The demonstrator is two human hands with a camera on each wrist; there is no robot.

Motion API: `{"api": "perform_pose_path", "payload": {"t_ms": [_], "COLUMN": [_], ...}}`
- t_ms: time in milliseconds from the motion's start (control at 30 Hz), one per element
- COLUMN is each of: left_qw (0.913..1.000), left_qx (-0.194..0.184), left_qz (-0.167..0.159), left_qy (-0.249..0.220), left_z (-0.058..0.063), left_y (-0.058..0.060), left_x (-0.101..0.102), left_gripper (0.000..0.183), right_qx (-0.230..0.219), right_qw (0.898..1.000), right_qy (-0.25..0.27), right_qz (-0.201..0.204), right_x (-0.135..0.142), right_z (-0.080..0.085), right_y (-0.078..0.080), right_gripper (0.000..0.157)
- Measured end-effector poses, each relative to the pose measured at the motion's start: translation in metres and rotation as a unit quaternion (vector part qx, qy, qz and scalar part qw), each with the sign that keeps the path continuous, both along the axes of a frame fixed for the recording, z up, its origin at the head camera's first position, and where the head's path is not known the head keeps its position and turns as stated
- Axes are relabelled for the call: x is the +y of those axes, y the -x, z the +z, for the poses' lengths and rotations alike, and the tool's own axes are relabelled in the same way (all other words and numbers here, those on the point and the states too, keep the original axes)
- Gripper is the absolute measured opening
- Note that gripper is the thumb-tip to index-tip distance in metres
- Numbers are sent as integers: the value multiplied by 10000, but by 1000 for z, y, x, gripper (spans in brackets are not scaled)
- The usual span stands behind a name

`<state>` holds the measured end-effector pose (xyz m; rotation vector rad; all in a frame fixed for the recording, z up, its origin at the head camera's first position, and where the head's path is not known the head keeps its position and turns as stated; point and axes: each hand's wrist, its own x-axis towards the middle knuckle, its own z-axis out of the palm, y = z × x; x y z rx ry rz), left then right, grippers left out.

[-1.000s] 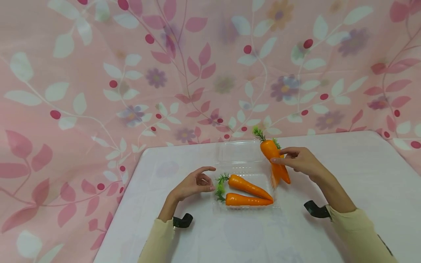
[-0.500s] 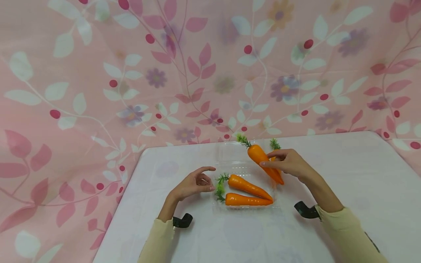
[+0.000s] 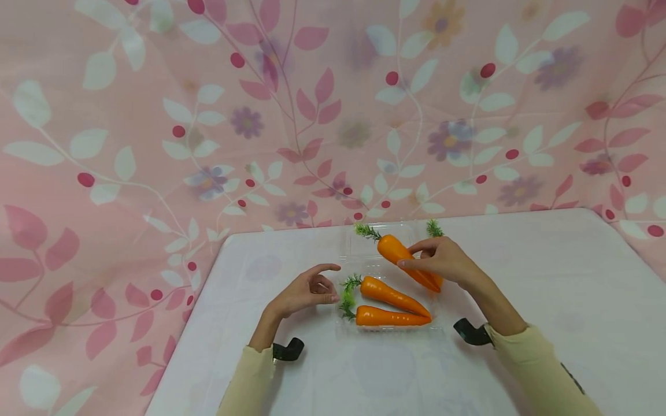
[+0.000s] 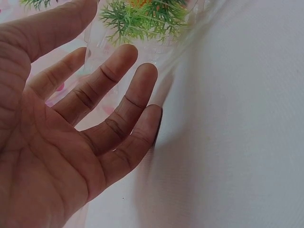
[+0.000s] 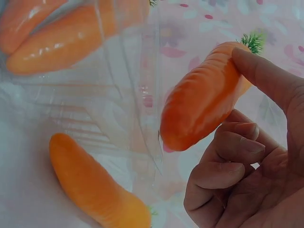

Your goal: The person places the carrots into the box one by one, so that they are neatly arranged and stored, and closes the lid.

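Note:
My right hand pinches an orange carrot with green leaves between thumb and fingers. It is held tilted above the back of a clear plastic clamshell box, leaves pointing left. Inside the box lie two more carrots, an upper one and a lower one, tips meeting at the right. Another carrot rests on the table just right of the box, mostly hidden behind my right hand in the head view. My left hand, fingers loosely bent and holding nothing, stays at the box's left edge beside the carrot leaves.
The box's transparent lid lies folded back toward the far edge of the white-covered table. Behind the table hangs a pink floral cloth. Each wrist has a dark device, one left and one right.
My right hand has carried its carrot leftward, from beside the box to over it, tilting the leaves further left. The carrot at the right stayed behind. My left hand has not moved.

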<state>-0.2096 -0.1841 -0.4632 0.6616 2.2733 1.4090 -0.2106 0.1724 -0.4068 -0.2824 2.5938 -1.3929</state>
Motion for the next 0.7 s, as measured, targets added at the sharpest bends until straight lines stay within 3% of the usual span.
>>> {"api": "perform_pose_path", "payload": {"t_ms": [467,700], "left_qw": [10000,10000], "left_qx": [-16,-22], "left_qz": [-33,-53], "left_qy": [-13,-77], "left_z": [-1,-1], "left_y": [1,1], "left_x": [-1,-1], "left_gripper": [69,69], "right_qx": [224,371], "right_qw": [9990,9965], "right_qy": [-371,-738], "right_qz": [149,88], "right_x": [-17,-22], "right_z": [-14,-14], "right_y": [-2,-2], "right_gripper": [46,47]}}
